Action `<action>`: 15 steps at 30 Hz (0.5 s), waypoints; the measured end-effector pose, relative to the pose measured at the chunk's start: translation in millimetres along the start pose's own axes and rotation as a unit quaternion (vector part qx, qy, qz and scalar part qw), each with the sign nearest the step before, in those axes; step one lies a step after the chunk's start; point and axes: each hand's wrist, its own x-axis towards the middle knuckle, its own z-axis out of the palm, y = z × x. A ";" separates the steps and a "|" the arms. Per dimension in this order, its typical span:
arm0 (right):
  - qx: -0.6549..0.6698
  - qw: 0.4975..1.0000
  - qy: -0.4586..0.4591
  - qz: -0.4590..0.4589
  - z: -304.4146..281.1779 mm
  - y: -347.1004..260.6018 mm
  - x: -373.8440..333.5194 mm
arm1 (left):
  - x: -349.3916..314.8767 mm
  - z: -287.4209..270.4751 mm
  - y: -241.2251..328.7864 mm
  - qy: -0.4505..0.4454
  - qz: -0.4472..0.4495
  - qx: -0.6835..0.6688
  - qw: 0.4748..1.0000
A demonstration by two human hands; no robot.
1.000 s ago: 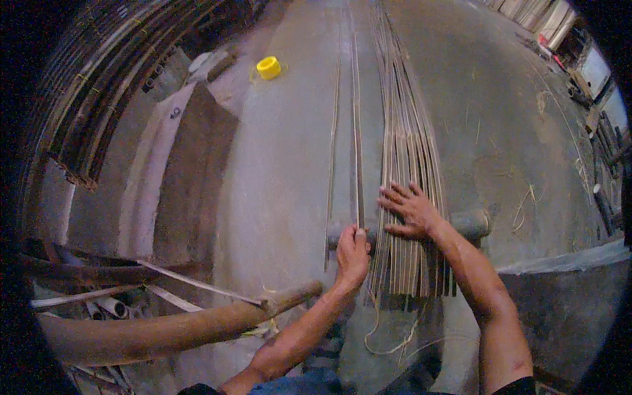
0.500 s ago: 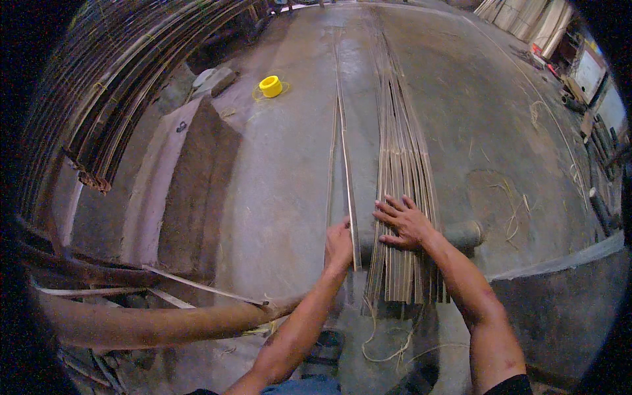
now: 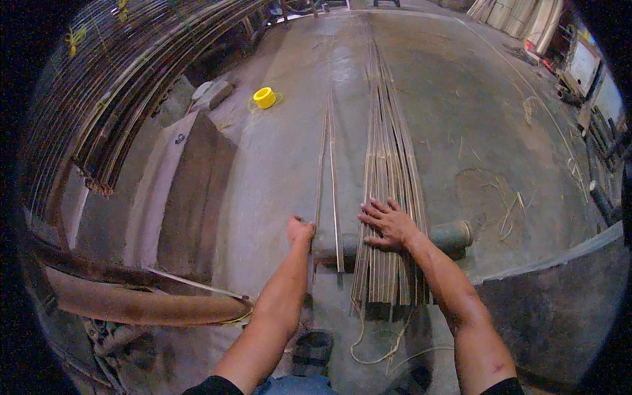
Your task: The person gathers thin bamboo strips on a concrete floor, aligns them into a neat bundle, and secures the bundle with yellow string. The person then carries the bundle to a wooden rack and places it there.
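My right hand lies flat, fingers spread, across a bundle of long, thin brown strips, perhaps split bamboo. These run away from me along the floor, their near ends resting over a grey cylinder. To the left, two single strips lie apart from the bundle, also crossing the cylinder. My left hand is closed with curled fingers, just beside the leftmost strip. Whatever it may hold is hidden.
A yellow roll of twine sits on the concrete floor. Long dark strips are stacked at left, near a concrete block. A thick brown pole lies lower left. Loose cord trails by my feet.
My left hand has moved left, away from the nearer single strip. The right hand stays on the bundle. The whole view has shifted slightly.
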 end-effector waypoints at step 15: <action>-0.016 1.000 -0.008 0.016 -4.8 -4.3 -0.5 | 8.0 -27.0 18.1 -0.014 0.011 0.052 0.998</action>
